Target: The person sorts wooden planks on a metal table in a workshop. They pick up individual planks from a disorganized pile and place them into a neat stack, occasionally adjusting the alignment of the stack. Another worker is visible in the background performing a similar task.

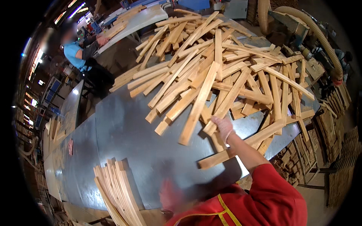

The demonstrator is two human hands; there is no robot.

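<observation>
A big loose pile of pale wooden slats (211,71) covers the far half of a grey metal table (124,135). My right hand (223,127), in a white glove with a red sleeve behind it, grips the near end of one wooden slat (230,97) at the front edge of the pile. My left hand (169,195) is a reddish blur low over the table's near edge, just right of a neat stack of slats (118,194). Whether it holds anything is hidden by the blur.
A person in a blue shirt (73,51) stands at the far left beside another table with slats (132,19). A ribbed dust hose (320,37) arcs at the upper right. Stacked wood pieces (335,128) line the floor on the right.
</observation>
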